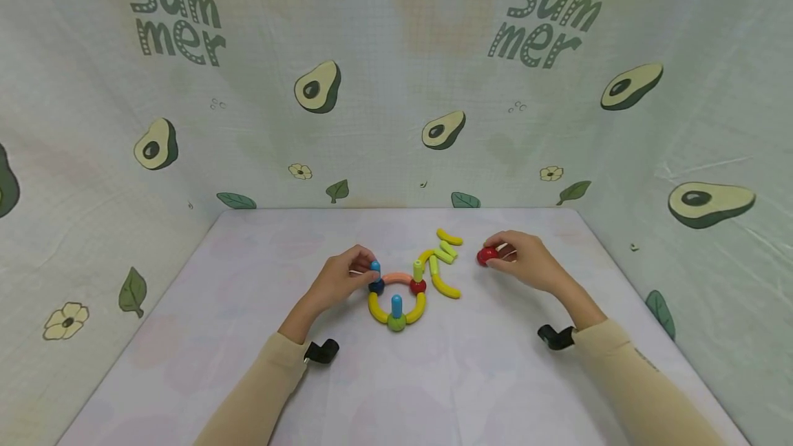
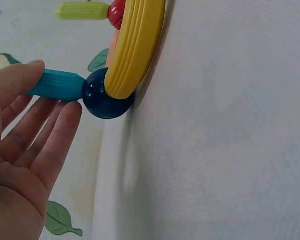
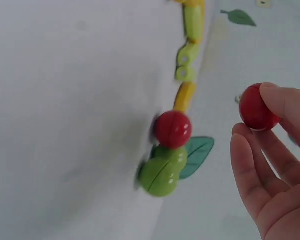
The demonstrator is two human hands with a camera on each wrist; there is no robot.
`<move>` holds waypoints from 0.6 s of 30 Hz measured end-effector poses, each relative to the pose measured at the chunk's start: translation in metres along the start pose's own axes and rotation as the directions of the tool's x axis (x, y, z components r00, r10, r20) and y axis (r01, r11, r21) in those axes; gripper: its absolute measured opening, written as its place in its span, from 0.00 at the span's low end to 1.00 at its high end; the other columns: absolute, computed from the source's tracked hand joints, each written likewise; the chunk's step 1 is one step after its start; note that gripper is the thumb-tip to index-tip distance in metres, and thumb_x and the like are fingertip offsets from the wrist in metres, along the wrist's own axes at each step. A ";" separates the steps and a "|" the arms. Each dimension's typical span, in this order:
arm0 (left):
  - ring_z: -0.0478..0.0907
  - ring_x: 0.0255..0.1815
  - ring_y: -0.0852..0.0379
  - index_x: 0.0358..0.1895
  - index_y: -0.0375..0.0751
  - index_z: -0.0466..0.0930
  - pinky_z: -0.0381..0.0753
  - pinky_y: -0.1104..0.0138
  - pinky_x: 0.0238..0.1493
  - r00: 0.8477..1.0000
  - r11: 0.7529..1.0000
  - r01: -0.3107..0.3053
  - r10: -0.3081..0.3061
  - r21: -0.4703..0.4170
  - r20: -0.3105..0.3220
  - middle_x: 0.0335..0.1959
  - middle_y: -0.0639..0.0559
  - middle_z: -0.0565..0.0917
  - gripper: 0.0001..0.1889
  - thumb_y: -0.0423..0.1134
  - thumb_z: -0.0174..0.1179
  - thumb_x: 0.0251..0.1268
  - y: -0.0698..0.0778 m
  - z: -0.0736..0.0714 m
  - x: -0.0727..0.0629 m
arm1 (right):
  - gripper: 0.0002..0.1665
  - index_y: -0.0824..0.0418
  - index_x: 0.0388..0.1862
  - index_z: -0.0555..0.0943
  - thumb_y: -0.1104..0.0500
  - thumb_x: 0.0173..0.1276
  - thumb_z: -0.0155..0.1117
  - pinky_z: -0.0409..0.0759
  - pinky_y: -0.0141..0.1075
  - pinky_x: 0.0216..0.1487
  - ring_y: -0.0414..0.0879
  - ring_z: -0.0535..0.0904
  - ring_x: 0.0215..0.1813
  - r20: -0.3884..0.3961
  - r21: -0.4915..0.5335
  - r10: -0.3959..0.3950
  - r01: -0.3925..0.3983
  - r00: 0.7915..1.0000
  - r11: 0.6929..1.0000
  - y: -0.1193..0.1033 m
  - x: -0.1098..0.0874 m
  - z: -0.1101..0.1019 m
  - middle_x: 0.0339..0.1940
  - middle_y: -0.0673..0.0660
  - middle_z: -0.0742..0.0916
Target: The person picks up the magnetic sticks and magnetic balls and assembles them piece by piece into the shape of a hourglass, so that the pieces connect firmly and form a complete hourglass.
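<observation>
My left hand (image 1: 341, 277) pinches an upright blue stick (image 2: 57, 85) that stands on a navy ball (image 2: 102, 95). That ball belongs to a ring with yellow curved sticks (image 1: 375, 310), a salmon curved stick (image 1: 396, 277), a red ball (image 1: 418, 286) and a green ball (image 1: 396, 323). A lime stick (image 1: 418, 270) rises from the ring's red ball, and another blue stick (image 1: 396, 305) from the green one. Off to the right, my right hand (image 1: 523, 260) holds a separate red ball (image 3: 257, 107) between thumb and fingers, raised above the table.
Right of the ring lie loose yellow curved sticks (image 1: 446, 287) and short lime sticks (image 1: 442, 255). The right wrist view shows another red ball (image 3: 173, 129) beside green balls (image 3: 159, 177) on the table (image 1: 396, 384). A printed cloth (image 1: 384, 157) encloses the back and sides.
</observation>
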State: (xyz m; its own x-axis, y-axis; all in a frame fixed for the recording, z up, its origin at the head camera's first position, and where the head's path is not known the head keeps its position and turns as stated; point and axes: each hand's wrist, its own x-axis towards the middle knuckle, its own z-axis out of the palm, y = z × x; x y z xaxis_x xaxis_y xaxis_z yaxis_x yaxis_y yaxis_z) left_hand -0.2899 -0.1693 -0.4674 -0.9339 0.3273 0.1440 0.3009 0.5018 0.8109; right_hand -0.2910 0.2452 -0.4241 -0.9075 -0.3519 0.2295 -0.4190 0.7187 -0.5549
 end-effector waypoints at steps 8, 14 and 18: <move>0.86 0.52 0.56 0.53 0.52 0.81 0.88 0.59 0.55 1.000 1.000 -0.015 0.015 -0.002 -0.005 0.47 0.57 0.87 0.12 0.42 0.72 0.72 -0.002 -0.001 0.001 | 0.20 0.60 0.59 0.85 0.63 0.69 0.77 0.90 0.45 0.53 0.52 0.89 0.51 -0.048 0.125 -0.083 0.089 0.995 0.988 -0.052 0.018 0.028 0.55 0.57 0.89; 0.86 0.52 0.56 0.53 0.53 0.81 0.88 0.58 0.55 1.000 1.000 -0.010 0.010 -0.003 -0.013 0.47 0.57 0.87 0.11 0.42 0.71 0.73 -0.002 -0.002 0.001 | 0.20 0.60 0.60 0.85 0.61 0.70 0.77 0.89 0.44 0.54 0.50 0.88 0.50 -0.040 0.173 -0.130 0.135 0.991 0.976 -0.079 0.030 0.047 0.55 0.56 0.89; 0.86 0.52 0.56 0.53 0.53 0.81 0.88 0.58 0.56 1.000 1.000 -0.009 0.009 -0.005 -0.011 0.47 0.58 0.87 0.11 0.43 0.71 0.73 -0.001 -0.002 0.001 | 0.19 0.59 0.59 0.85 0.61 0.71 0.76 0.89 0.43 0.54 0.48 0.88 0.50 -0.025 0.191 -0.129 0.132 0.991 0.973 -0.089 0.035 0.057 0.55 0.54 0.89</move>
State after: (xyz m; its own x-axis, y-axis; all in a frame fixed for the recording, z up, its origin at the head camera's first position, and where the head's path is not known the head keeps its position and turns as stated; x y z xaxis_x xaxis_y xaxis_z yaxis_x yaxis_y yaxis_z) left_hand -0.2914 -0.1715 -0.4669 -0.9332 0.3229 0.1579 0.3087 0.4951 0.8122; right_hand -0.2843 0.1349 -0.4124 -0.8462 -0.4266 0.3194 -0.5213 0.5380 -0.6624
